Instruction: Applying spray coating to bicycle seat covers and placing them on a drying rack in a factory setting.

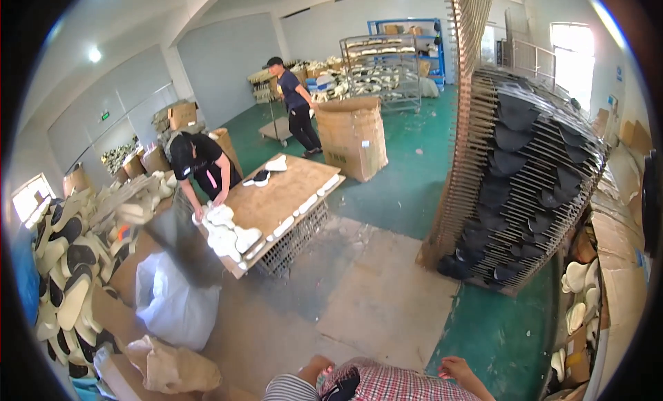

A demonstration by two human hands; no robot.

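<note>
At the bottom edge my left hand (317, 366) is bent in beside the red-and-white plaid garment (407, 384) on my body; a striped sleeve (291, 388) covers that forearm. Its fingers are mostly hidden. A small black thing (343, 386) lies against the plaid cloth near this hand, and whether the hand touches it cannot be made out. My right hand (454, 368) hangs out to the right of the plaid garment over the floor. Its fingers are loosely bent, and I see nothing in them.
Cardboard sheets (387, 301) cover the floor ahead. A worktable (290, 194) with white foot-shaped pieces stands ahead-left, with a person (200, 163) bending over it. Another person (293, 104) is beside a large carton (352, 138). A tall rack (511, 187) of black pieces stands right; piled pieces (72, 290) and a white sack (176, 301) lie left.
</note>
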